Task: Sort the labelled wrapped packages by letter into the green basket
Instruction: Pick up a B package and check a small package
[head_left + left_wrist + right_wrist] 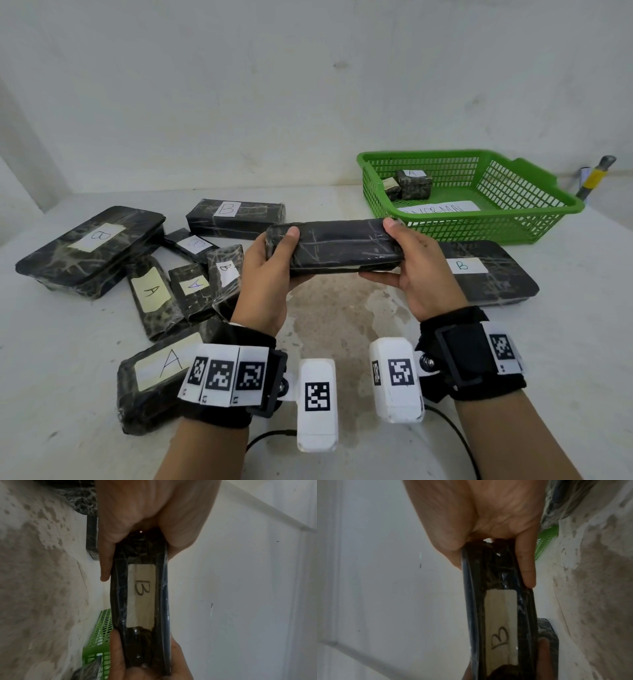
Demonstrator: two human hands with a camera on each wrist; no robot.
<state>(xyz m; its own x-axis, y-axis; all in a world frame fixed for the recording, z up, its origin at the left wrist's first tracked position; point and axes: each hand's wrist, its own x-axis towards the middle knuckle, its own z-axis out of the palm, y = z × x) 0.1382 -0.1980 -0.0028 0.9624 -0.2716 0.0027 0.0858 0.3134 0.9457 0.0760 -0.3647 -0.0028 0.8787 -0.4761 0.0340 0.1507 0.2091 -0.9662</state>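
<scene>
Setting: white plastered wall behind a pale, stained table top (342, 318).
Held item: long black wrapped package (334, 248), lifted clear of the table, in front of the green basket (534, 219) and not yet over it.
Label: white slip with a handwritten B (142, 588) on the underside face, read from the wrist views; hidden from the head view.
Left hand (265, 274): clamped on the package's left end, thumb on top, fingers curled beneath.
Right hand (411, 270): clamped on the right end, thumb on top, fingers beneath.
Basket contents: two small dark wrapped blocks, one marked A (412, 183), at the back left; a paper slip (442, 207) on the floor, writing unclear.
Remaining pile: A and B packages scattered at left (150, 267); a flat B package (486, 270) lying just in front of the basket.
Handling: probably a stiff, boxy thing, no sag between the two grips; glossy film wrap likely slippery, so end grips with thumbs pressing down suit it best. Weight looks moderate, not fragile.
Caution: label face down, so easy to misread without turning.
</scene>
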